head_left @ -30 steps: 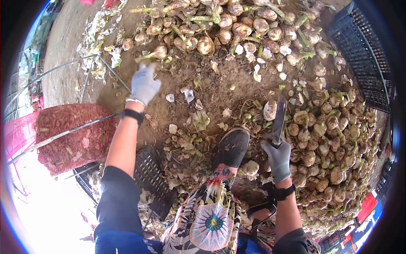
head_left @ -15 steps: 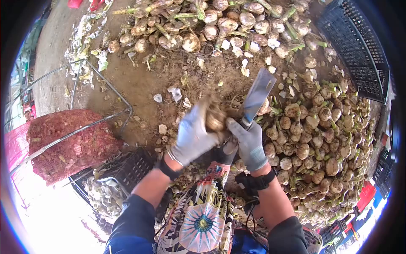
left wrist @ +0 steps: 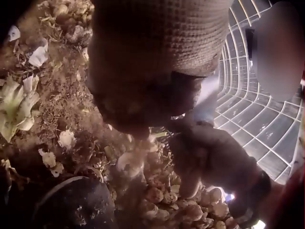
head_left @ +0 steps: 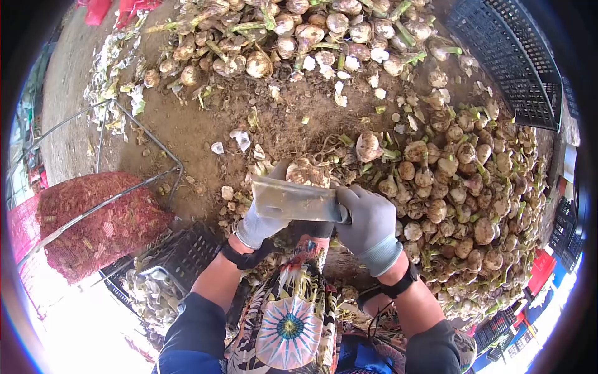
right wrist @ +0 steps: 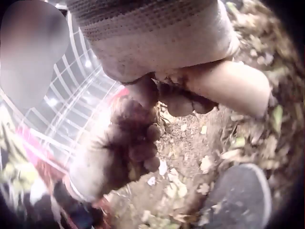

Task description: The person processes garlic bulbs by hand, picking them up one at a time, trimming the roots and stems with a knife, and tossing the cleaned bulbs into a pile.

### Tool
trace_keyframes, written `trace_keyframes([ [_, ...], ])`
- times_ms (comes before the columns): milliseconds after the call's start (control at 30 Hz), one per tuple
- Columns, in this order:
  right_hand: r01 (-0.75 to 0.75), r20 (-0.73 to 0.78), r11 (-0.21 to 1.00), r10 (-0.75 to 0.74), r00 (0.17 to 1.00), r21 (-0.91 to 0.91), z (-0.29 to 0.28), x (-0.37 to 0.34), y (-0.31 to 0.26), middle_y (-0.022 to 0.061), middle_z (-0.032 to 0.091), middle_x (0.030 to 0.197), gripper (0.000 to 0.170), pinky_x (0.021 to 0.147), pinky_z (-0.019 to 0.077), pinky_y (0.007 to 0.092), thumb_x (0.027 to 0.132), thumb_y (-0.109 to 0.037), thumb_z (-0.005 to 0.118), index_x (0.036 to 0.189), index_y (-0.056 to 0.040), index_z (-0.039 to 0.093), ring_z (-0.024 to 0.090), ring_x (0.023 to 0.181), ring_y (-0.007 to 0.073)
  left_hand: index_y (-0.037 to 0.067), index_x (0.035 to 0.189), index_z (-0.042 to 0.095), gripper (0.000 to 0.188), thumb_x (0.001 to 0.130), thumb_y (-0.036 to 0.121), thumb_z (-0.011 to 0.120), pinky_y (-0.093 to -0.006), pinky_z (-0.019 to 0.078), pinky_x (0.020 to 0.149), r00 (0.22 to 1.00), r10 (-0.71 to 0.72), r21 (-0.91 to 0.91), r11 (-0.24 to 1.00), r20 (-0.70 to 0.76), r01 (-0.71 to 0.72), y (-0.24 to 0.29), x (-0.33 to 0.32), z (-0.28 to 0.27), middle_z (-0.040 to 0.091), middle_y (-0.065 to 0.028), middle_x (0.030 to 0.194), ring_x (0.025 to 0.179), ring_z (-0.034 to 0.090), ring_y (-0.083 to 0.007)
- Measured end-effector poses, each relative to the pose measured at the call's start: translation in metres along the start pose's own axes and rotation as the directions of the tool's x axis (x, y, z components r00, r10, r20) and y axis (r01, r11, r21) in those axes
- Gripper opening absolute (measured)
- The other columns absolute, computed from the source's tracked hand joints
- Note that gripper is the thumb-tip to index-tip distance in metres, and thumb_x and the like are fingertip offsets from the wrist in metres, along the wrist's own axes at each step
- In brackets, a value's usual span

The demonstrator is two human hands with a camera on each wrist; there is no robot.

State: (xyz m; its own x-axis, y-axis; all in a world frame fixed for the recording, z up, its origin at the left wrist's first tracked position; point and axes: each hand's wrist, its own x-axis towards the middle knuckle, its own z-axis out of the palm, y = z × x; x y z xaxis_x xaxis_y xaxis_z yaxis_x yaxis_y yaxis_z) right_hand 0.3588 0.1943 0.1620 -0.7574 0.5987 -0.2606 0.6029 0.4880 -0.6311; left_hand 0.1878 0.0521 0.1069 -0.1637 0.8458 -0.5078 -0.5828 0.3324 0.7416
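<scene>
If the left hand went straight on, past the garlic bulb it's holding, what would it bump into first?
Probably the heap of garlic bulbs, beyond some dirt; how high the left hand is above that dirt isn't clear.

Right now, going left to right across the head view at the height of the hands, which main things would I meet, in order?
Red mesh sack → left hand → knife → right hand → heaped bulbs.

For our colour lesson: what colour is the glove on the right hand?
The glove is grey; the head view shows it best.
</scene>
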Motion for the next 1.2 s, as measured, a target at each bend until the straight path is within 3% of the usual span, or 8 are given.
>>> trace_keyframes([
  [200, 0.025, 0.096, 0.999, -0.027, 0.995, 0.026, -0.012, 0.004, -0.007, 0.0083, 0.066, 0.089, 0.025, 0.067, 0.0532, 0.0413, 0.074, -0.013, 0.067, 0.099, -0.0102, 0.064, 0.068, 0.080, 0.0310, -0.003, 0.156, 0.014, 0.095, 0.086, 0.014, 0.076, -0.0356, 0.0449, 0.105, 0.987, 0.144, -0.042, 0.989, 0.067, -0.141, -0.005, -0.002, -0.014, 0.038, -0.0183, 0.152, 0.129, 0.051, -0.0230],
  [300, 0.008, 0.084, 0.999, -0.012, 0.996, 0.051, -0.012, 0.002, -0.009, 0.0082, 0.066, 0.091, 0.025, 0.067, 0.0529, 0.0417, 0.074, -0.013, 0.069, 0.098, -0.0101, 0.064, 0.068, 0.079, 0.0311, -0.005, 0.154, 0.017, 0.093, 0.085, 0.014, 0.075, -0.0348, 0.0440, 0.106, 0.987, 0.146, 0.459, 0.883, -0.067, -0.100, 0.012, 0.001, -0.001, 0.042, -0.0188, 0.149, 0.128, 0.051, -0.0221],
  [800, -0.001, -0.066, 0.980, 0.014, 0.998, 0.197, 0.037, -0.008, 0.021, 0.0149, 0.068, 0.089, 0.036, 0.069, 0.0526, 0.0433, 0.075, -0.015, 0.071, 0.110, -0.0073, 0.068, 0.066, 0.078, 0.0370, -0.002, 0.150, 0.031, 0.077, 0.087, 0.014, 0.073, -0.0356, 0.0522, 0.096, 0.996, 0.084, 0.006, 0.996, 0.008, -0.085, 0.007, -0.007, 0.006, 0.060, -0.0127, 0.128, 0.116, 0.061, -0.0195],
  [867, 0.026, -0.067, 0.972, -0.011, 0.998, 0.234, 0.033, -0.001, 0.028, 0.0151, 0.070, 0.088, 0.036, 0.070, 0.0537, 0.0433, 0.076, -0.018, 0.072, 0.110, -0.0078, 0.069, 0.067, 0.080, 0.0368, -0.002, 0.142, 0.042, 0.068, 0.084, 0.011, 0.076, -0.0360, 0.0518, 0.096, 0.979, 0.144, 0.680, 0.733, -0.142, -0.009, -0.002, -0.009, -0.003, 0.063, -0.0146, 0.123, 0.113, 0.062, -0.0203],
  [967, -0.414, 0.175, 0.908, 0.418, 0.891, -0.062, 0.042, -0.007, 0.074, 0.0173, 0.071, 0.083, 0.030, 0.069, 0.0558, 0.0405, 0.080, -0.030, 0.076, 0.104, -0.0125, 0.072, 0.070, 0.076, 0.0323, -0.002, 0.120, 0.059, 0.045, 0.081, 0.009, 0.080, -0.0367, 0.0513, 0.094, 0.990, 0.014, 0.269, 0.962, 0.143, -0.052, 0.055, -0.026, 0.045, 0.065, -0.0133, 0.117, 0.108, 0.064, -0.0266],
  [1000, -0.515, 0.217, 0.844, 0.481, 0.850, 0.148, 0.053, -0.012, 0.080, 0.0138, 0.074, 0.083, 0.030, 0.068, 0.0558, 0.0353, 0.086, -0.027, 0.072, 0.111, -0.0096, 0.072, 0.071, 0.072, 0.0232, -0.001, 0.121, 0.059, 0.048, 0.079, 0.007, 0.080, -0.0374, 0.0512, 0.093, 0.913, 0.269, 0.310, 0.879, 0.307, -0.363, 0.052, -0.006, 0.042, 0.066, -0.0143, 0.115, 0.106, 0.066, -0.0274],
  [1133, -0.423, 0.378, 0.078, 0.322, 0.868, 0.903, 0.030, -0.011, 0.041, 0.0027, 0.070, 0.100, 0.025, 0.073, 0.0525, 0.0259, 0.097, -0.013, 0.063, 0.115, 0.0027, 0.068, 0.063, 0.086, 0.0100, -0.001, 0.118, 0.061, 0.040, 0.083, 0.011, 0.074, -0.0417, 0.0480, 0.094, 0.984, 0.137, 0.656, 0.733, 0.116, -0.179, 0.040, 0.016, 0.046, 0.064, -0.0154, 0.122, 0.113, 0.062, -0.0279],
  [1200, -0.342, 0.353, -0.089, 0.278, 0.893, 0.935, 0.037, -0.002, 0.043, 0.0060, 0.070, 0.105, 0.024, 0.077, 0.0523, 0.0246, 0.094, -0.008, 0.064, 0.115, 0.0019, 0.068, 0.064, 0.088, 0.0110, 0.003, 0.107, 0.067, 0.033, 0.075, 0.004, 0.073, -0.0457, 0.0447, 0.096, 0.860, 0.410, 0.924, 0.092, 0.305, -0.371, 0.037, 0.026, 0.045, 0.063, -0.0145, 0.122, 0.113, 0.059, -0.0325],
])
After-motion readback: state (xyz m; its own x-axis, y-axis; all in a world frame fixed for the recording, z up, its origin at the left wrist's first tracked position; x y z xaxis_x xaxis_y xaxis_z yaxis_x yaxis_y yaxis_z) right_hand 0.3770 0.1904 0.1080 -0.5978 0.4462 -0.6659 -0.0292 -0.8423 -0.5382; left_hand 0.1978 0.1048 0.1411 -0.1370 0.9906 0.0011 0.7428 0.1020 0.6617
